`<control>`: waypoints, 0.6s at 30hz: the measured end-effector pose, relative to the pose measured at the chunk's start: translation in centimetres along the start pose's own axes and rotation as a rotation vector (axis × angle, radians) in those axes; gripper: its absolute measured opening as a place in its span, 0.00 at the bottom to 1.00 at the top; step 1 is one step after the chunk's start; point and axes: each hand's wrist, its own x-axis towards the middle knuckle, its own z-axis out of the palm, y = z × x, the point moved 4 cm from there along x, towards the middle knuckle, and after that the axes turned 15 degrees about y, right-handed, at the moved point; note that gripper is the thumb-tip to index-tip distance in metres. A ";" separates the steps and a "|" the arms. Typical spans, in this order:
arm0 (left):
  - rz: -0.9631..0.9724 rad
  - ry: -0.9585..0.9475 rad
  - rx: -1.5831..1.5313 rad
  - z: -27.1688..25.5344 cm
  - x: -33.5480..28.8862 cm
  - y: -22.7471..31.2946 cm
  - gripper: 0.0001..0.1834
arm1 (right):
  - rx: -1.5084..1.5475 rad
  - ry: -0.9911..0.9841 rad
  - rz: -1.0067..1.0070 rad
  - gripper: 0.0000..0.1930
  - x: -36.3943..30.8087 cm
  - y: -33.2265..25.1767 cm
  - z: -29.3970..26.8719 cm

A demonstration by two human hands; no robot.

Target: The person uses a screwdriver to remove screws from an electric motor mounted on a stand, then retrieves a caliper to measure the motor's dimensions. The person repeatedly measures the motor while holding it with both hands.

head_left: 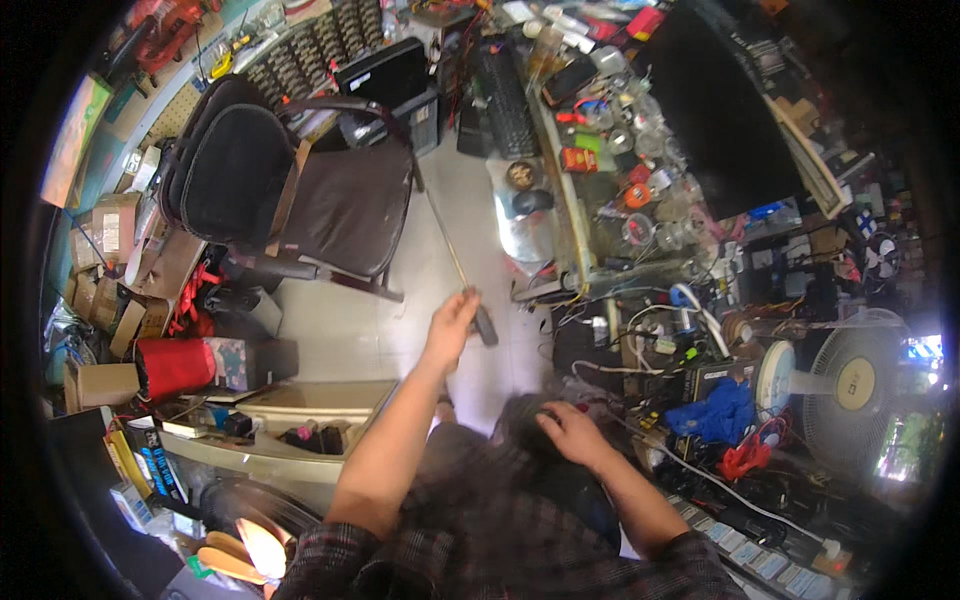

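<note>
My left hand is closed around a long, thin screwdriver. Its dark handle sticks out on the right of my fingers, and the slim shaft points away over the floor toward the chair. On my dark-clothed knee lies my right hand, fingers loosely stretched and holding nothing. Ahead and left of the screwdriver stands a dark brown armchair with a padded back. The shaft's far end passes close to its right armrest.
At right, a cluttered glass-topped table carries a keyboard, a dark monitor and small parts. A fan and trailing cables stand near my right arm. Left are cardboard boxes, a red bin and a beige casing.
</note>
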 end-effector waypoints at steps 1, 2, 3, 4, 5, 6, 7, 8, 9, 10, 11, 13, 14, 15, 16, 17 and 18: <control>0.018 0.000 0.033 -0.2 1.2 1.0 0.21 | 0.029 -0.045 0.090 0.25 0.2 0.9 -0.1; 0.047 0.000 0.069 -0.3 2.7 2.3 0.21 | 0.063 -0.086 0.172 0.24 1.1 1.6 -0.2; 0.048 0.005 0.079 -0.6 4.2 3.5 0.20 | 0.208 -0.089 0.335 0.22 2.6 1.2 -0.4; 0.057 0.035 0.079 -0.9 5.0 4.3 0.19 | 0.211 -0.110 0.324 0.21 3.9 0.4 -1.2; 0.084 0.043 0.104 -0.9 6.3 4.8 0.18 | 0.177 -0.098 0.236 0.22 5.9 0.3 -1.3; 0.114 0.050 0.129 -0.8 7.6 5.4 0.17 | 0.144 -0.083 0.145 0.23 7.9 0.0 -1.3; 0.114 0.067 0.163 -0.9 8.3 5.7 0.17 | 0.155 -0.088 0.082 0.23 10.4 -0.3 -1.1; 0.113 0.084 0.220 -1.4 8.7 6.0 0.16 | 0.190 -0.092 0.027 0.23 12.8 -1.0 -0.2; 0.104 0.082 0.225 -0.4 8.9 6.7 0.15 | 0.200 -0.085 -0.020 0.23 14.6 -1.3 -0.4; 0.106 0.095 0.281 0.2 8.7 7.4 0.15 | 0.227 -0.072 -0.022 0.23 16.0 -1.9 0.1; 0.074 0.104 0.298 0.8 8.9 7.5 0.14 | 0.235 -0.042 -0.031 0.24 18.0 -3.0 0.3; -0.009 0.124 0.228 2.4 8.9 6.9 0.12 | 0.267 -0.023 0.002 0.25 20.9 -5.7 -0.6; -0.056 0.150 0.147 3.1 8.8 6.7 0.11 | 0.303 -0.043 0.034 0.26 22.3 -7.2 -1.5; -0.098 0.172 0.108 4.3 8.1 7.1 0.10 | 0.333 -0.051 0.012 0.27 23.2 -8.4 -2.4; -0.126 0.171 0.057 4.9 8.4 6.6 0.09 | 0.306 -0.052 0.015 0.26 24.5 -8.7 -2.8; -0.151 0.161 0.013 5.5 8.4 6.6 0.08 | 0.285 -0.080 0.023 0.25 25.5 -8.9 -3.0; -0.186 0.155 -0.033 5.9 8.5 6.2 0.08 | 0.261 -0.116 0.037 0.25 26.4 -8.8 -3.0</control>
